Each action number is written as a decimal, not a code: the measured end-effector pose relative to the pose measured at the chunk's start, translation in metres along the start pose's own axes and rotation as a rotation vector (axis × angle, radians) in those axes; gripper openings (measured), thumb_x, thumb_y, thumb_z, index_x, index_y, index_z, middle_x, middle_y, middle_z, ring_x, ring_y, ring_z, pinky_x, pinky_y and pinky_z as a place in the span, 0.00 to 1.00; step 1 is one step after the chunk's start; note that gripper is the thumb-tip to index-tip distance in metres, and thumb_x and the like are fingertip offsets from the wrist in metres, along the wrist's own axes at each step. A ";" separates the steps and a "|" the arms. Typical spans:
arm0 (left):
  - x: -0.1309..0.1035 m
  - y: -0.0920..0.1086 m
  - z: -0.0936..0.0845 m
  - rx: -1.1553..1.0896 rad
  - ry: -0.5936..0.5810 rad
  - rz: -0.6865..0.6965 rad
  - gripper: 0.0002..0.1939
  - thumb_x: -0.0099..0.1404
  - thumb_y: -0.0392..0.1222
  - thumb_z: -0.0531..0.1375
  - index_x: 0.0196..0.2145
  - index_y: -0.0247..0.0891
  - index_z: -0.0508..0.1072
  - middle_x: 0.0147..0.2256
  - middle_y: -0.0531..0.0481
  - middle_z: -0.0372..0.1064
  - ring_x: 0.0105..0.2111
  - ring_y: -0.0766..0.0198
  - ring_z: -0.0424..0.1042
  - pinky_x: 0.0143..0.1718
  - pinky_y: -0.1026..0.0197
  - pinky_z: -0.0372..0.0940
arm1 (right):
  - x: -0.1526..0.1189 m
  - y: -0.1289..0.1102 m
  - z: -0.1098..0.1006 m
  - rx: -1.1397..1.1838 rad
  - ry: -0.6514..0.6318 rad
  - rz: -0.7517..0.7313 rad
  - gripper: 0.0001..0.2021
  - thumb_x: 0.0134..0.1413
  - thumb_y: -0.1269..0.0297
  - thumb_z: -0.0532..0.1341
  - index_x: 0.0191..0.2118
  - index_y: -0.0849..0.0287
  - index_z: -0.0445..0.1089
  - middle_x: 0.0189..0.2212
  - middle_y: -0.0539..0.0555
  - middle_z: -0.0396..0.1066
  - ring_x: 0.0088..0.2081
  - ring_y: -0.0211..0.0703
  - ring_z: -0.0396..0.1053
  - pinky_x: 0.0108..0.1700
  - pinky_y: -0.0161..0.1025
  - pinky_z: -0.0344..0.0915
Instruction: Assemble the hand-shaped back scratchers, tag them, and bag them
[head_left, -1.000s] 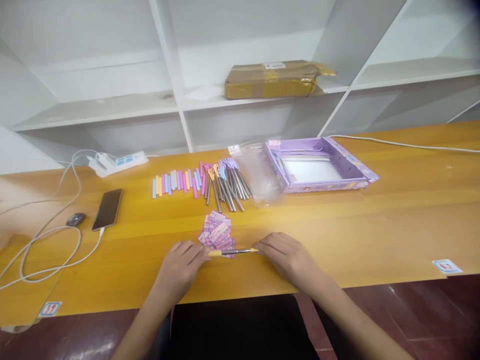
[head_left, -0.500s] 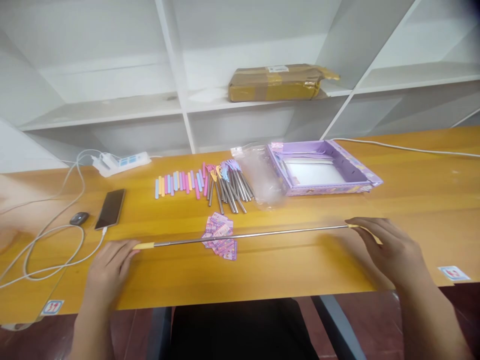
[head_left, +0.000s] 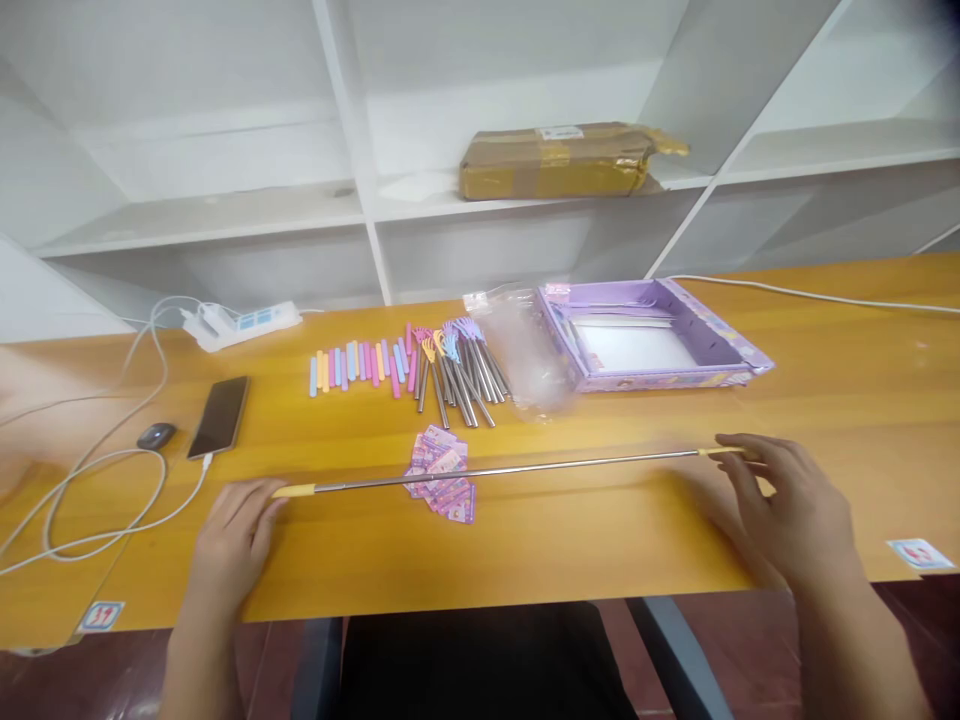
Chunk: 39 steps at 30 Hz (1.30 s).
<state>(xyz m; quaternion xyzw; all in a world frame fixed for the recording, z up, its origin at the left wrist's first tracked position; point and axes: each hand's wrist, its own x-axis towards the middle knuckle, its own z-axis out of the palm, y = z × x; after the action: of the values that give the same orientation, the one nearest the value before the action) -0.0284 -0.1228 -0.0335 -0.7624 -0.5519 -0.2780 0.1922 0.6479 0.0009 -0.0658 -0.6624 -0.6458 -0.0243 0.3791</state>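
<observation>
A telescopic back scratcher (head_left: 525, 469) is drawn out long and held level above the table. My left hand (head_left: 234, 530) is closed on its yellow handle sleeve at the left end. At the other end, my right hand (head_left: 795, 500) pinches the yellow claw head, which the fingers partly hide. Below the metal rod lies a fanned pile of small purple-pink printed cards (head_left: 442, 478). Behind them rests a heap of more back scratchers (head_left: 461, 375), retracted, with pink, yellow, blue and purple heads. A row of loose coloured sleeves (head_left: 360, 365) lies to the heap's left.
A purple display box (head_left: 637, 381) stands at the back right, beside clear plastic wrapping (head_left: 525, 350). To the left are a phone (head_left: 219, 415) on a white cable, a black mouse (head_left: 157, 436) and a power strip (head_left: 251, 325). A taped carton (head_left: 562, 165) sits on the shelf.
My right hand has shifted slightly right and its fingers have changed position on the claw head. My left hand, still on the handle, appears slightly further right.
</observation>
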 end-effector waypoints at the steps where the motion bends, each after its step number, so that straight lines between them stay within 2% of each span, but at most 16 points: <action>1: 0.000 0.001 0.001 -0.006 -0.009 -0.005 0.09 0.80 0.36 0.60 0.54 0.40 0.76 0.45 0.44 0.80 0.44 0.52 0.79 0.52 0.50 0.73 | 0.000 0.002 0.002 -0.006 0.011 0.003 0.15 0.64 0.49 0.60 0.45 0.52 0.77 0.49 0.64 0.81 0.36 0.54 0.83 0.39 0.50 0.76; 4: 0.002 0.003 0.005 -0.023 -0.041 -0.024 0.08 0.81 0.38 0.59 0.54 0.40 0.76 0.45 0.43 0.79 0.45 0.52 0.79 0.52 0.51 0.74 | -0.001 0.007 0.007 -0.041 -0.001 0.013 0.15 0.61 0.48 0.61 0.41 0.52 0.78 0.47 0.63 0.81 0.34 0.52 0.82 0.40 0.49 0.76; 8: 0.001 0.003 0.008 -0.042 -0.071 -0.053 0.09 0.82 0.41 0.58 0.54 0.41 0.76 0.45 0.43 0.79 0.45 0.52 0.80 0.52 0.51 0.75 | -0.003 0.010 0.012 -0.056 -0.014 0.013 0.16 0.62 0.48 0.62 0.43 0.53 0.80 0.47 0.61 0.82 0.34 0.51 0.81 0.38 0.47 0.76; 13: 0.002 0.005 0.005 -0.047 -0.078 -0.064 0.09 0.82 0.42 0.58 0.53 0.41 0.78 0.45 0.44 0.81 0.44 0.53 0.81 0.52 0.50 0.76 | -0.001 -0.004 0.013 -0.086 0.123 -0.056 0.17 0.68 0.52 0.60 0.46 0.57 0.82 0.45 0.63 0.82 0.32 0.50 0.81 0.38 0.47 0.76; 18: 0.009 -0.001 -0.005 -0.070 -0.042 -0.041 0.09 0.81 0.39 0.60 0.52 0.43 0.81 0.45 0.46 0.83 0.43 0.54 0.82 0.50 0.51 0.77 | 0.009 -0.019 0.004 -0.150 0.210 -0.155 0.15 0.72 0.62 0.58 0.47 0.55 0.84 0.45 0.64 0.83 0.40 0.55 0.82 0.43 0.49 0.77; 21: 0.020 -0.001 -0.009 -0.105 -0.041 0.004 0.10 0.80 0.38 0.60 0.52 0.44 0.81 0.44 0.47 0.84 0.41 0.55 0.83 0.47 0.53 0.78 | 0.019 -0.029 0.002 -0.144 0.248 -0.196 0.15 0.73 0.64 0.58 0.46 0.55 0.84 0.44 0.63 0.83 0.40 0.54 0.82 0.42 0.47 0.76; 23: 0.032 0.015 -0.005 -0.142 -0.041 0.035 0.10 0.80 0.38 0.60 0.53 0.44 0.81 0.44 0.48 0.84 0.40 0.56 0.83 0.45 0.54 0.78 | 0.022 -0.048 0.007 -0.097 0.237 -0.237 0.15 0.73 0.65 0.58 0.46 0.54 0.85 0.44 0.62 0.83 0.41 0.53 0.82 0.42 0.46 0.76; 24: 0.038 0.030 0.000 -0.167 -0.037 0.054 0.10 0.80 0.37 0.60 0.53 0.44 0.81 0.43 0.48 0.84 0.40 0.57 0.83 0.45 0.55 0.78 | 0.020 -0.064 0.012 -0.051 0.211 -0.267 0.16 0.74 0.65 0.57 0.46 0.54 0.85 0.43 0.61 0.82 0.41 0.52 0.82 0.42 0.45 0.76; 26: 0.052 0.072 0.014 -0.223 -0.027 0.085 0.12 0.81 0.34 0.59 0.55 0.43 0.80 0.44 0.47 0.84 0.41 0.58 0.84 0.46 0.56 0.79 | 0.009 -0.104 0.026 0.085 0.109 -0.343 0.17 0.74 0.66 0.56 0.46 0.52 0.84 0.41 0.58 0.81 0.39 0.49 0.81 0.40 0.44 0.76; 28: 0.064 0.116 0.029 -0.278 -0.053 0.121 0.15 0.81 0.32 0.57 0.58 0.43 0.79 0.46 0.45 0.84 0.44 0.57 0.84 0.49 0.56 0.79 | -0.009 -0.148 0.041 0.267 -0.046 -0.389 0.16 0.76 0.67 0.56 0.50 0.51 0.83 0.40 0.59 0.80 0.39 0.51 0.79 0.37 0.45 0.76; 29: 0.067 0.134 0.036 -0.279 -0.056 0.114 0.17 0.81 0.31 0.55 0.58 0.44 0.79 0.46 0.44 0.84 0.44 0.57 0.84 0.47 0.56 0.78 | -0.020 -0.167 0.048 0.292 -0.077 -0.405 0.16 0.76 0.67 0.56 0.52 0.49 0.83 0.39 0.58 0.79 0.39 0.51 0.78 0.37 0.45 0.76; 30: 0.070 0.147 0.040 -0.262 -0.022 0.086 0.17 0.81 0.32 0.55 0.58 0.43 0.79 0.43 0.44 0.84 0.41 0.57 0.84 0.43 0.56 0.78 | -0.029 -0.182 0.054 0.308 -0.106 -0.435 0.16 0.75 0.68 0.57 0.53 0.47 0.82 0.39 0.56 0.79 0.39 0.49 0.78 0.37 0.44 0.76; 31: 0.071 0.154 0.043 -0.265 -0.055 0.081 0.16 0.82 0.32 0.55 0.59 0.42 0.78 0.43 0.44 0.83 0.40 0.57 0.83 0.43 0.56 0.77 | -0.037 -0.193 0.059 0.337 -0.144 -0.486 0.16 0.75 0.71 0.58 0.55 0.48 0.81 0.39 0.56 0.79 0.39 0.48 0.77 0.38 0.43 0.75; 33: 0.072 0.155 0.045 -0.288 -0.113 0.087 0.14 0.83 0.35 0.56 0.59 0.42 0.77 0.43 0.44 0.83 0.40 0.57 0.82 0.43 0.56 0.77 | -0.049 -0.202 0.064 0.359 -0.212 -0.578 0.18 0.75 0.74 0.58 0.58 0.49 0.80 0.40 0.56 0.78 0.39 0.46 0.76 0.38 0.41 0.74; 35: 0.071 0.144 0.044 -0.310 -0.168 0.075 0.12 0.84 0.38 0.56 0.58 0.41 0.76 0.44 0.44 0.82 0.42 0.57 0.82 0.44 0.56 0.76 | -0.054 -0.200 0.065 0.366 -0.261 -0.629 0.18 0.75 0.76 0.57 0.59 0.51 0.78 0.41 0.56 0.77 0.39 0.46 0.75 0.38 0.41 0.73; 39: 0.069 0.132 0.047 -0.348 -0.224 -0.002 0.11 0.84 0.42 0.56 0.57 0.42 0.77 0.46 0.44 0.82 0.46 0.56 0.82 0.49 0.55 0.77 | -0.047 -0.194 0.063 0.335 -0.319 -0.664 0.17 0.76 0.76 0.56 0.57 0.55 0.78 0.42 0.58 0.79 0.40 0.48 0.78 0.40 0.42 0.75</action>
<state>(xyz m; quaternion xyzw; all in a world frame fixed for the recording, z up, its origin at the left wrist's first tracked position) 0.1228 -0.0858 -0.0238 -0.8098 -0.5141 -0.2826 -0.0051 0.4415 -0.0289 -0.0436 -0.3422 -0.8704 0.0630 0.3484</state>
